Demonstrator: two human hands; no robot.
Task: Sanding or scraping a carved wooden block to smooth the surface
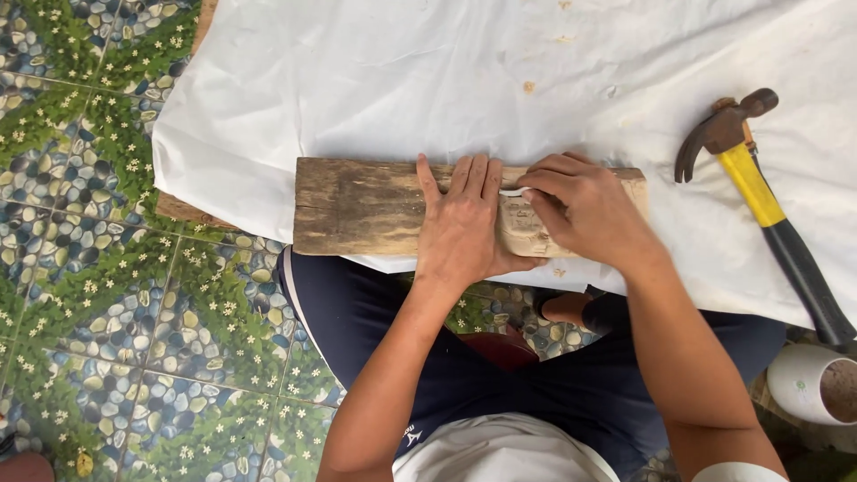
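lower frame: person's dark-trousered lap over pebble-pattern floor tiles | centre: left hand lies flat, fingers spread open, on weathered wooden plank | just right: right hand fingers pinch small white piece against plank | under them: white cloth on table | right edge: yellow-handled claw hammer, well apart from both hands

Looking down at the person now: 2 bare forearms, no sleeves showing, no watch, no rings. The left hand and right hand are ungloved. Dark navy shorts cover the legs, a thin white stripe running down the left side, a small white emblem near the hem of a white shirt.
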